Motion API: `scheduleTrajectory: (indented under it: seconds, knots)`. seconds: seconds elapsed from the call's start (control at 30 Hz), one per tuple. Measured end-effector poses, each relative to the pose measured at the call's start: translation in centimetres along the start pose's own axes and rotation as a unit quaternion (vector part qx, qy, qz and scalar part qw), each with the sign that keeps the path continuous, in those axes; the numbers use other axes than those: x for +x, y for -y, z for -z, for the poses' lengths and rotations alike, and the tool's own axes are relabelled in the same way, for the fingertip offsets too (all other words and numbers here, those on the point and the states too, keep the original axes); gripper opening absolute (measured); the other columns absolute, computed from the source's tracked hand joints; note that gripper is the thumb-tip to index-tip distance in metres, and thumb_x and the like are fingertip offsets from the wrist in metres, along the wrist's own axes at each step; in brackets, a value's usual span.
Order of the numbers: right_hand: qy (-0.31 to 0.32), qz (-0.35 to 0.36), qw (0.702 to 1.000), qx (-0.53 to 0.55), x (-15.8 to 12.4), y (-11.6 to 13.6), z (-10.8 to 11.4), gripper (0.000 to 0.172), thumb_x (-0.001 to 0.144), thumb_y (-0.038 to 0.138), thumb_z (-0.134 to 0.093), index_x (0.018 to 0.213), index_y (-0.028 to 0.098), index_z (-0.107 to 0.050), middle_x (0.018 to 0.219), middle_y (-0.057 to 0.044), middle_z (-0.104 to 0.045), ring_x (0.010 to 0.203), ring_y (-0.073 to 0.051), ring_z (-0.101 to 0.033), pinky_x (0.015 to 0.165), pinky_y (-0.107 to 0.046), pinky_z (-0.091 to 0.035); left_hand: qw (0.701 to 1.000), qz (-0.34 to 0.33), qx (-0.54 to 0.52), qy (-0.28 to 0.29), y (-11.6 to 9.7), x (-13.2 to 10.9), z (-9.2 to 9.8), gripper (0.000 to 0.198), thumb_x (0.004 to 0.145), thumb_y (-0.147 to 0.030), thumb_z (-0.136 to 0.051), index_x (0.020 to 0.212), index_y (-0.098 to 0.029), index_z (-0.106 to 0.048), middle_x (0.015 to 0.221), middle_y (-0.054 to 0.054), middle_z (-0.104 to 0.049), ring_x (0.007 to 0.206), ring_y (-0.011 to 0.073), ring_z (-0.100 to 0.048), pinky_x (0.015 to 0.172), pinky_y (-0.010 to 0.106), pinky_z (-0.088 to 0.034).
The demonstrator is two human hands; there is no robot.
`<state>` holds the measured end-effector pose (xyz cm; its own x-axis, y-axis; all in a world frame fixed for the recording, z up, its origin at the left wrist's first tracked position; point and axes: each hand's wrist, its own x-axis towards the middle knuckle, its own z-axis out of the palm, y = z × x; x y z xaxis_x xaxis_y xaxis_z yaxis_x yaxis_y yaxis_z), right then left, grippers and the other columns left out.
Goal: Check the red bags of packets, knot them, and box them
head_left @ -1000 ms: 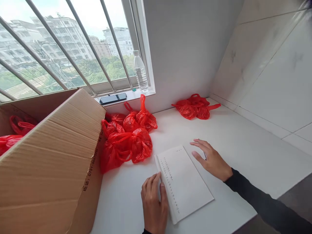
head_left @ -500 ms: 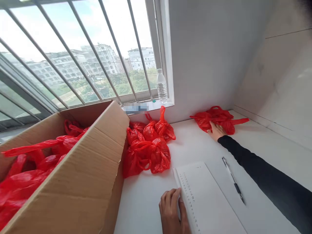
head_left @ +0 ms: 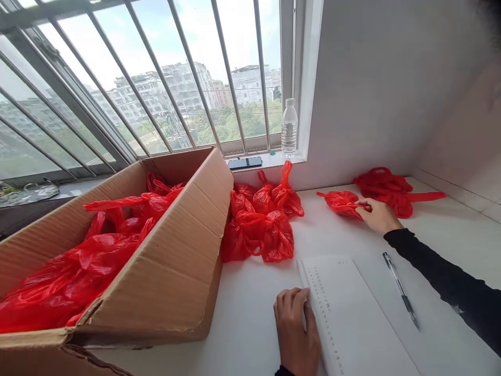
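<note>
My right hand [head_left: 379, 216] pinches the edge of a small red plastic bag [head_left: 340, 201] on the white table, near the wall. Just behind that hand lies a heap of flat red bags [head_left: 385, 184]. My left hand [head_left: 295, 326] rests on the table with its fingers loosely bent and the thumb apart, against the left edge of an open notebook [head_left: 354, 313] with handwritten marks down its left side. A black-and-clear pen [head_left: 402, 291] lies to the right of the notebook. Several knotted, filled red bags [head_left: 262, 232] sit together left of centre.
A large open cardboard box [head_left: 176, 256] full of red bags [head_left: 90, 266] takes up the left side. On the sill of the barred window stand a clear water bottle [head_left: 289, 133] and a dark phone [head_left: 245, 163] lying flat. The wall [head_left: 376, 94] bounds the table behind.
My right hand has moved from the heap with one red bag, which now lies apart to the heap's left. My left hand stays by the notebook. The view has shifted left.
</note>
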<state>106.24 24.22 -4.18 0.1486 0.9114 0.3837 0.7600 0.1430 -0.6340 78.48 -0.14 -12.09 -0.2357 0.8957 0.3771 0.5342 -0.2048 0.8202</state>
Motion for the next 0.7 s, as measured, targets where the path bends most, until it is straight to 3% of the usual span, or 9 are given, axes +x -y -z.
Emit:
scheduleTrajectory:
  seconds: [0.1,0.23,0.33,0.4,0.47,0.53,0.63,0.7]
  knots:
    - [0.066,0.021,0.996,0.063,-5.1,3.2,1.7,0.028,0.099,0.035,-0.054,0.107,0.012,-0.067,0.095,-0.01,-0.072,0.084,-0.018,-0.067,0.077,-0.032,-0.054,0.999,0.022,-0.037,0.004,0.1,0.6,0.5,0.028,0.096,-0.017,-0.05,0.109,-0.026,-0.073,0.107,0.008,-0.073,0.104,0.0267,-0.066,0.091,0.048,-0.055]
    - [0.175,0.056,0.972,0.145,-13.8,6.4,3.4,0.02,0.097,0.035,-0.051,0.103,0.021,-0.064,0.098,-0.004,-0.071,0.082,-0.017,-0.068,0.074,-0.029,-0.058,0.994,0.073,-0.083,-0.027,0.4,0.9,1.4,0.032,0.103,-0.028,-0.044,0.127,-0.022,-0.064,0.116,0.011,-0.072,0.107,0.0234,-0.069,0.092,0.041,-0.057]
    - [0.278,0.116,0.937,0.176,-19.1,7.5,4.5,0.017,0.097,0.028,-0.048,0.104,0.024,-0.064,0.103,-0.004,-0.069,0.088,-0.019,-0.068,0.08,-0.034,-0.06,0.99,0.084,-0.097,-0.051,0.1,0.6,2.8,0.043,0.105,-0.032,-0.038,0.147,-0.024,-0.043,0.143,0.014,-0.058,0.129,0.0239,-0.059,0.102,0.041,-0.053]
    - [0.314,0.164,0.925,0.14,-21.6,7.7,5.0,0.025,0.098,0.029,-0.052,0.119,0.028,-0.064,0.116,-0.005,-0.068,0.105,-0.022,-0.067,0.093,-0.038,-0.059,0.993,0.062,-0.098,-0.03,-0.5,0.3,3.8,0.048,0.105,-0.033,-0.037,0.153,-0.028,-0.034,0.156,0.012,-0.045,0.141,0.0245,-0.048,0.109,0.044,-0.047]
    - [0.291,0.179,0.935,0.095,-23.7,7.6,5.2,0.042,0.099,0.032,-0.054,0.141,0.034,-0.053,0.137,-0.007,-0.059,0.126,-0.025,-0.059,0.105,-0.042,-0.054,0.996,0.026,-0.088,0.02,-1.2,0.2,4.4,0.05,0.103,-0.035,-0.043,0.153,-0.029,-0.039,0.156,0.011,-0.046,0.143,0.0262,-0.045,0.113,0.047,-0.043]
    - [0.215,0.15,0.963,0.059,-25.8,7.5,5.0,0.052,0.1,0.032,-0.05,0.152,0.036,-0.041,0.15,-0.009,-0.048,0.138,-0.028,-0.05,0.109,-0.046,-0.052,0.996,-0.001,-0.065,0.063,-1.7,0.3,4.5,0.046,0.097,-0.035,-0.055,0.143,-0.029,-0.054,0.143,0.01,-0.058,0.134,0.029,-0.052,0.111,0.051,-0.044]
    - [0.113,0.108,0.988,0.015,-28.8,7.1,4.1,0.058,0.102,0.03,-0.045,0.157,0.037,-0.03,0.156,-0.009,-0.04,0.144,-0.03,-0.042,0.11,-0.051,-0.052,0.996,-0.012,-0.028,0.08,-1.7,0.7,4.2,0.023,0.092,-0.034,-0.062,0.111,-0.027,-0.073,0.104,0.008,-0.071,0.099,0.0272,-0.064,0.088,0.046,-0.055]
    - [0.102,0.116,0.988,-0.009,-30.5,6.8,3.5,0.063,0.101,0.029,-0.046,0.16,0.035,-0.023,0.159,-0.009,-0.037,0.147,-0.03,-0.039,0.112,-0.051,-0.05,0.998,-0.007,-0.013,0.058,-1.3,1.1,4.5,0.015,0.092,-0.035,-0.062,0.092,-0.026,-0.074,0.084,0.005,-0.068,0.082,0.0244,-0.062,0.075,0.04,-0.054]
